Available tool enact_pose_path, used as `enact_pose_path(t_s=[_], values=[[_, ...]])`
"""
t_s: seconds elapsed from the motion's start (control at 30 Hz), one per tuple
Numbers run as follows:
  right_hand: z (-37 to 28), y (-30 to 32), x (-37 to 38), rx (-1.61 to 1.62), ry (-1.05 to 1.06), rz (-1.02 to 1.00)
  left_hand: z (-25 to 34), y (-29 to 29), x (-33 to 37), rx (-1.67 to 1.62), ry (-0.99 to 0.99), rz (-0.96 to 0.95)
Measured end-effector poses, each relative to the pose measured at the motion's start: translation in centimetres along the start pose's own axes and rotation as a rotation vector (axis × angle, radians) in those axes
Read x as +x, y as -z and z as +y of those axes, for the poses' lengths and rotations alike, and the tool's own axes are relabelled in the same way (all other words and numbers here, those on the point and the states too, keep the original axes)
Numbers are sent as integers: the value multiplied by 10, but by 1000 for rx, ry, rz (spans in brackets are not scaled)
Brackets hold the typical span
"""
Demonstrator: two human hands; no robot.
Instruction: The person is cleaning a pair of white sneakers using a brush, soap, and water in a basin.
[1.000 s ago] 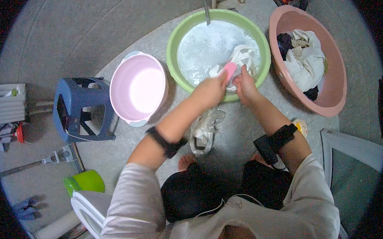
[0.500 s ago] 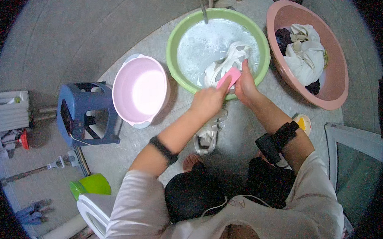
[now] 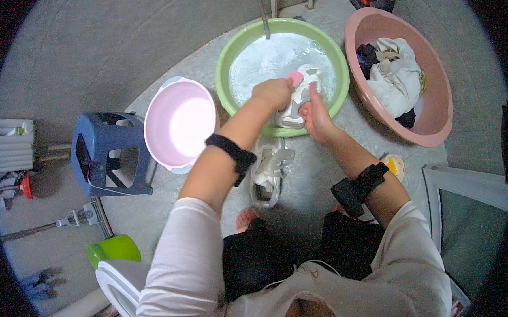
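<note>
My left hand (image 3: 273,94) is closed round a small pink scrubber (image 3: 296,77), pressing it to the upper part of a white shoe (image 3: 290,116). Whether the scrubber has bristles is hidden. My right hand (image 3: 319,121) grips the side of this shoe, thumb pointing up along it. The shoe is tilted over the near rim of a green basin (image 3: 222,86), above cloudy, foamy water (image 3: 266,59). A second white shoe (image 3: 265,172) lies on the wet floor between the basin and my feet.
A pink basin (image 3: 362,37) of clothes (image 3: 397,81) stands at the right. Left are a pale pink basin (image 3: 181,122), a blue stool (image 3: 112,147) and a green bin (image 3: 115,250). A yellow-and-white item (image 3: 395,166) lies beside my right forearm; a framed panel (image 3: 466,223) stands further right.
My left hand has moved the scrubber away from me, toward the shoe's far part. The shoe sits more upright, its near end at the rim. The whole view has shifted slightly.
</note>
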State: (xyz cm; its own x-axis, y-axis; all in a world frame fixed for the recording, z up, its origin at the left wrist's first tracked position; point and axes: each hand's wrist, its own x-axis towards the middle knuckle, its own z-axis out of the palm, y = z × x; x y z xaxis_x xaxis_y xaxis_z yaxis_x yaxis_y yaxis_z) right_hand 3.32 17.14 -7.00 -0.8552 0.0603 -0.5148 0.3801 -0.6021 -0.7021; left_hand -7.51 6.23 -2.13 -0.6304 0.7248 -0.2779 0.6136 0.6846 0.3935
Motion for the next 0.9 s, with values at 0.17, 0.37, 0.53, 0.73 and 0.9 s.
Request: enact_pose_path(t_s=[0.17, 0.37, 0.53, 0.73, 0.9], values=[[-1, -3, -3, -403, 130, -39, -47, -1, -4, 86, 241, 149], [-1, -4, -3, -378, 174, -37, -65, -41, 0, 248, 292, -234], [-15, 0, 4, 328, -38, 168, -48, -25, -38, -272, 128, 256], [-25, 5, -3, 540, -71, -73, -32, -28, -63, -854, 334, 79], [-50, -28, -26, 516, -80, -83, -4, 1, -65, -1299, 497, 117]])
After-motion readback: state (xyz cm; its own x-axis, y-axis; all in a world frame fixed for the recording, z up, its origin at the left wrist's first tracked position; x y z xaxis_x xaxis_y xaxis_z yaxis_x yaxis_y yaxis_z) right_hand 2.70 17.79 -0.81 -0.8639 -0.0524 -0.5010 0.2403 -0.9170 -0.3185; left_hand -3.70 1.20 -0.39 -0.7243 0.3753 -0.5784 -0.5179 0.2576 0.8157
